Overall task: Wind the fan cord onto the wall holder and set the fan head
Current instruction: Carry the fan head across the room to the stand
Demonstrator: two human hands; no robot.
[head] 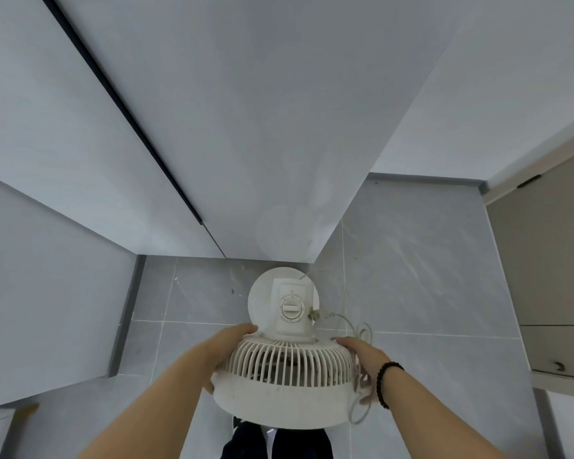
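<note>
A white floor fan stands on the grey tiles close to the wall corner. Its round base (262,293) is on the floor, and a control box with a dial (292,309) rises from it. The grilled fan head (285,385) tilts toward me. My left hand (226,356) grips the head's left side, fingers over the grille and thumb underneath. On the right side my right hand (362,362) grips the head. The white cord (355,326) leaves the control box, loops on the floor and hangs past my right hand. I see no wall holder.
Light grey walls (246,127) meet in a corner just behind the fan. A beige cabinet door (544,276) stands at the right. My dark trouser legs (279,442) show below the fan head. Grey floor tiles (428,260) spread to the right.
</note>
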